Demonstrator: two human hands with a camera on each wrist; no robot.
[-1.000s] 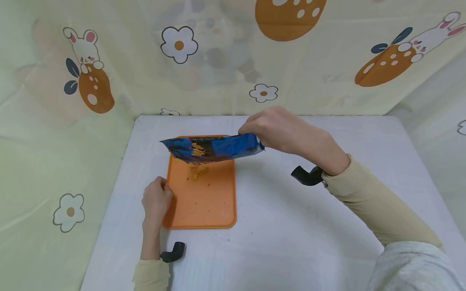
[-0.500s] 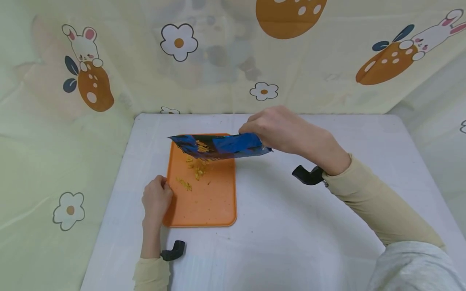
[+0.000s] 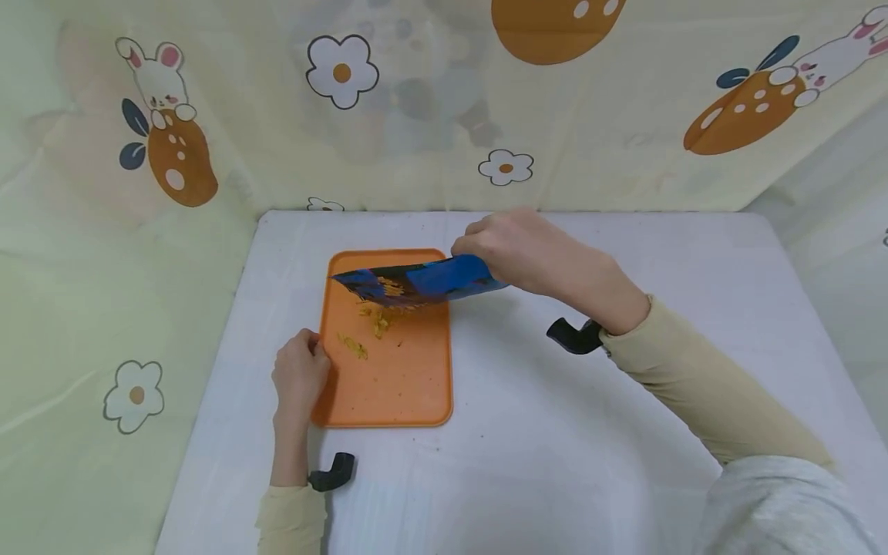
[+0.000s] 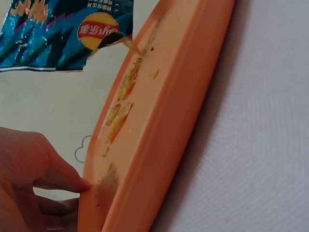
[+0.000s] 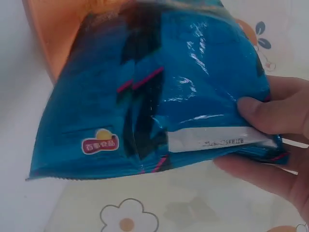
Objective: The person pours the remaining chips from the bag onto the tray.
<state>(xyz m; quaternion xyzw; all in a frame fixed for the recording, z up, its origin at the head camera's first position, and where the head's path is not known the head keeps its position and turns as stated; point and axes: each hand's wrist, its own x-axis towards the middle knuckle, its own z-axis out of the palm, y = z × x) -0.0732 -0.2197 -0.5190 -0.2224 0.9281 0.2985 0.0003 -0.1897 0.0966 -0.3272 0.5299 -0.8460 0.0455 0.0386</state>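
My right hand point(image 3: 516, 250) pinches one end of a blue snack bag point(image 3: 444, 279), thumb on one face and fingers on the other in the right wrist view. The bag is tilted over the far part of an orange tray point(image 3: 388, 393), its other end pointing left. Yellow chip pieces point(image 3: 354, 347) lie on the tray below it, and more point(image 4: 123, 84) show in the left wrist view, beneath the bag's torn edge. My left hand point(image 3: 300, 374) holds the tray's left rim, with the thumb tip point(image 4: 82, 186) at the edge.
The tray stands on a white-covered table point(image 3: 555, 432), with small crumbs around it. A pale curtain point(image 3: 416, 116) with flower and rabbit prints hangs behind and at the sides. Black curved wrist mounts point(image 3: 576, 337) stick out from both wrists.
Several chip pieces have dropped from the bag onto the tray. The bag shifted right, then its right end moved slightly back left. The left hand stays at the tray's rim.
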